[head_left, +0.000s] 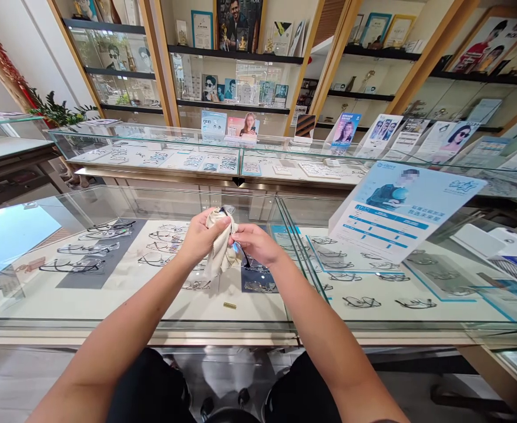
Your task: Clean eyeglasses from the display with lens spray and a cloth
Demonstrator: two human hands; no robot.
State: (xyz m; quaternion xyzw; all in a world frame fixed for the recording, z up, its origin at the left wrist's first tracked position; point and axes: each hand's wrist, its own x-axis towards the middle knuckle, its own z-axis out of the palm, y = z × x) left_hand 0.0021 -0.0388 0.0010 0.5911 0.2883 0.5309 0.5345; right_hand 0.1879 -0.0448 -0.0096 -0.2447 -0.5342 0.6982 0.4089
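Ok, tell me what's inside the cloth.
A pair of glasses: a dark rim tip shows above the cloth, a temple below it. The lenses are covered by the cloth and the left hand; the right hand holds the frame.

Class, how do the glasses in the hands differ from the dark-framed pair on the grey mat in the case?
The held glasses sit above the glass top, gripped by left hand and right hand; the mat pair lies under it, untouched. The held glasses are half wrapped in a beige cloth; the mat pair shows whole. Both look dark-framed.
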